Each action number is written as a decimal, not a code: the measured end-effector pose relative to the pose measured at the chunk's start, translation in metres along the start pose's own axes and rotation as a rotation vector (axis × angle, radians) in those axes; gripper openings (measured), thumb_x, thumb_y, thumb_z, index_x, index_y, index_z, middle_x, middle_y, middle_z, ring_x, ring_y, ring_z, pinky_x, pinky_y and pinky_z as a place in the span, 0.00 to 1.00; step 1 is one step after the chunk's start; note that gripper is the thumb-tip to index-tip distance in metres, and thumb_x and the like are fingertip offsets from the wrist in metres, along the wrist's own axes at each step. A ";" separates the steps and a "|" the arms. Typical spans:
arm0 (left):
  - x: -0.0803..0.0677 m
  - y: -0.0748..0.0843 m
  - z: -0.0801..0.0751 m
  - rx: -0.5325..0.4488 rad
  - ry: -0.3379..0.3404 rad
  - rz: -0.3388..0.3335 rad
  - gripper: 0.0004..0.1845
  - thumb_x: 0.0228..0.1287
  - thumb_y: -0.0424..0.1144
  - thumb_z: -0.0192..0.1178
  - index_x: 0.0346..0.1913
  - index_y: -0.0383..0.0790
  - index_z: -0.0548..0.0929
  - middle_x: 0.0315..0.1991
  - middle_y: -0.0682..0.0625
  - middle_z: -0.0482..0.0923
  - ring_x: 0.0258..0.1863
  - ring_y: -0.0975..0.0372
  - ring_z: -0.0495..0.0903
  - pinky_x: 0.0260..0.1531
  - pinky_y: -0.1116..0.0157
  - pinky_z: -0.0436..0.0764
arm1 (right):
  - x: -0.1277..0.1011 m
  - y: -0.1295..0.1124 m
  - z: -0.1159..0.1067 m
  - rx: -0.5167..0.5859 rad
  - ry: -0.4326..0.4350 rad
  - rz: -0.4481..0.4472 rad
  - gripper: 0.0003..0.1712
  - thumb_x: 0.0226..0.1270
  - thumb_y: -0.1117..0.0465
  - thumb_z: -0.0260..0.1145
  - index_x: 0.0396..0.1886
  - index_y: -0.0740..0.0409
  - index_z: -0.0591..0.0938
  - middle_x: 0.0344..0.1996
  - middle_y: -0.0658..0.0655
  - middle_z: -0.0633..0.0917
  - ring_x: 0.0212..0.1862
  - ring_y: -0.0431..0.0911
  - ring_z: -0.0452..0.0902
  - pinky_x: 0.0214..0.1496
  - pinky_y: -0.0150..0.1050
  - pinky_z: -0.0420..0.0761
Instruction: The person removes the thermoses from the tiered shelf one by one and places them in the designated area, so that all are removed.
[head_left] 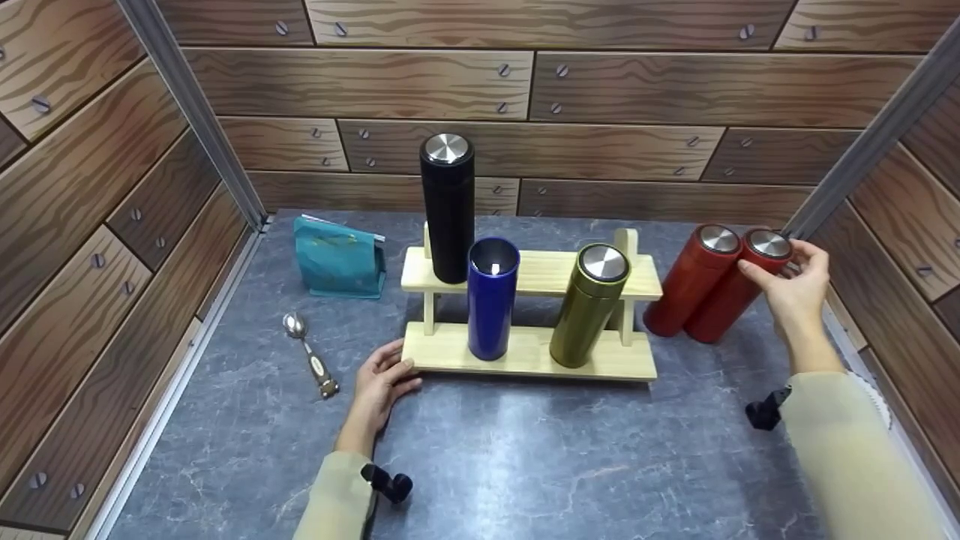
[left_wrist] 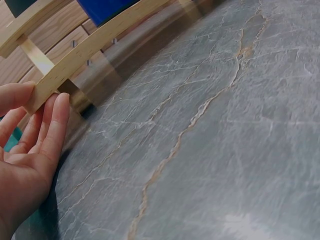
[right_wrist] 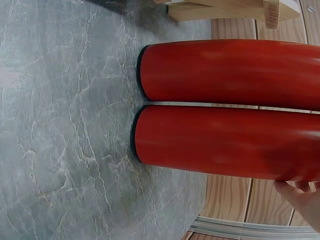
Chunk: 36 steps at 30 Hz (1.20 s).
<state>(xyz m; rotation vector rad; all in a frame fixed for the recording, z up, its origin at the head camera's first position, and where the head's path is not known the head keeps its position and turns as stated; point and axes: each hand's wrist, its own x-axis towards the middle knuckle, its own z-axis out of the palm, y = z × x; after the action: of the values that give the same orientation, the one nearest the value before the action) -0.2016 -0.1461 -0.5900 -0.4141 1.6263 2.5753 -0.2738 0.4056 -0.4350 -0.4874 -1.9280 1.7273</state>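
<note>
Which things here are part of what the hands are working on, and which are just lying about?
In hand:
right hand on outer red flask
left hand touching wooden rack
second red flask

Lying about:
spoon
teal pouch

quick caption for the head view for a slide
Right hand grips the outer of two red flasks while the left hand steadies the wooden rack holding three flasks.

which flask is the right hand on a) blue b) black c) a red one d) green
c, the right hand curls round the top of the outer red flask, right of the rack, while the left hand touches the rack's base.
</note>
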 end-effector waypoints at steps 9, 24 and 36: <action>-0.001 0.001 -0.001 -0.018 -0.009 0.021 0.29 0.54 0.24 0.62 0.61 0.33 0.69 0.50 0.40 0.73 0.35 0.55 0.80 0.33 0.57 0.84 | -0.004 -0.003 -0.005 -0.023 -0.076 0.023 0.41 0.44 0.71 0.75 0.56 0.48 0.65 0.45 0.45 0.70 0.46 0.38 0.67 0.40 0.21 0.71; -0.003 -0.001 -0.001 -0.012 -0.009 0.008 0.29 0.54 0.25 0.63 0.61 0.34 0.69 0.50 0.40 0.72 0.35 0.54 0.79 0.34 0.57 0.84 | -0.013 -0.008 -0.031 0.199 -0.139 0.047 0.25 0.45 0.73 0.74 0.44 0.54 0.77 0.32 0.46 0.82 0.27 0.35 0.79 0.24 0.24 0.80; -0.003 -0.002 -0.001 -0.015 -0.018 0.013 0.29 0.55 0.26 0.63 0.61 0.33 0.69 0.49 0.40 0.73 0.35 0.55 0.79 0.34 0.57 0.84 | -0.030 -0.021 -0.039 0.269 -0.148 -0.022 0.19 0.46 0.74 0.73 0.41 0.66 0.80 0.31 0.52 0.84 0.28 0.37 0.81 0.23 0.27 0.81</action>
<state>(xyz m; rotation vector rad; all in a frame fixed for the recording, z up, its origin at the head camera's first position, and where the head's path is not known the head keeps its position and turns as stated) -0.1982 -0.1461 -0.5910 -0.3817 1.6100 2.5942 -0.2257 0.4175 -0.4155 -0.2445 -1.7518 2.0191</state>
